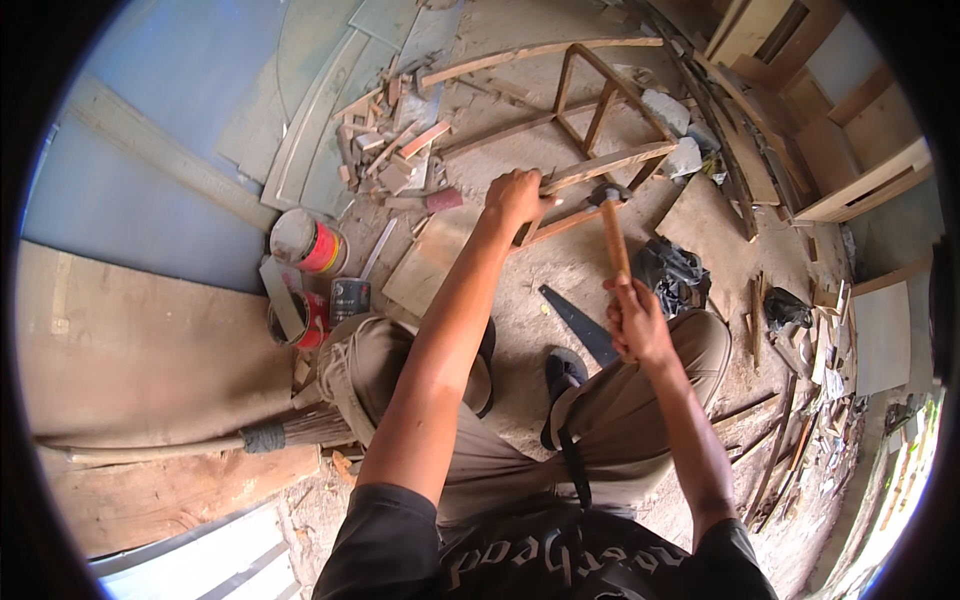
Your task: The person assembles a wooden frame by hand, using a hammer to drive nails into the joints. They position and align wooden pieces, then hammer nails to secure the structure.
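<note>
My right hand (638, 318) is closed round the lower end of a hammer's wooden handle. The hammer (615, 235) points away from me, its dark metal head over the near part of a wooden frame (610, 165); whether it touches the wood I cannot tell. My left hand (517, 197) grips the frame's left end, its fingers bent over the wood and partly hidden. This frame of narrow brown strips lies on the ground and reaches away from me, with crosspieces between its long sides. Below the hammer, near my right knee, lies a handsaw blade (580, 325).
Wood offcuts (395, 155) are heaped beyond my left hand. Paint cans (318, 245) stand at left beside a leaning board (150, 350). A black plastic bag (675, 275) lies right of the hammer. At far right are a wooden cabinet (850, 130) and scattered scraps (815, 370).
</note>
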